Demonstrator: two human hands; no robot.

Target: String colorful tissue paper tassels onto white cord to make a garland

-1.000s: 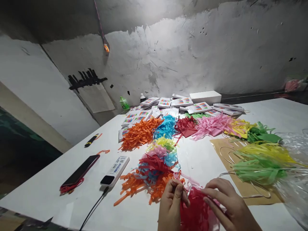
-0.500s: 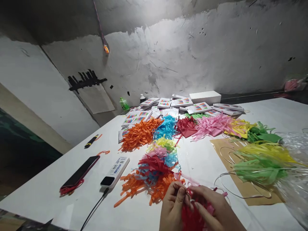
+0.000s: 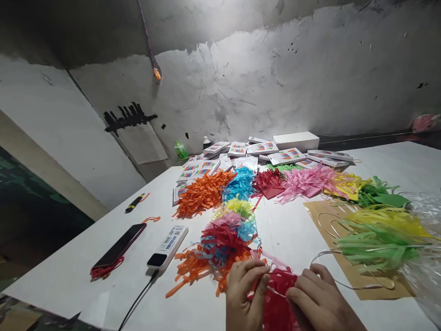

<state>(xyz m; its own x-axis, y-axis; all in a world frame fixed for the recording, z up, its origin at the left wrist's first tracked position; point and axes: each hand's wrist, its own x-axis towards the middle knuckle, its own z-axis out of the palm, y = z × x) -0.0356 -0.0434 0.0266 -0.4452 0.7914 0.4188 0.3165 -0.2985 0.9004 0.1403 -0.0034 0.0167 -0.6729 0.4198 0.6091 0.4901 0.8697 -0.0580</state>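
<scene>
My left hand is closed, thumb pressed against the fingers, at the top of a red tissue-paper tassel. My right hand pinches at the tassel's other side. A short stretch of white string runs between both hands across the red paper. The tassel's lower part goes out of view below. Just beyond my left hand lies a row of tassels: orange, red, pink and pale yellow. More white string loops out to the right of my right hand.
Fringed paper bundles, orange, blue and pink, lie across the white table. Behind them are piled printed packs. A phone, a white power bank with cable, brown paper and clear plastic surround the work.
My hands have moved apart, the right one going rightward. White string now spans the gap, and more of the red tassel shows between them. The view has shifted slightly.
</scene>
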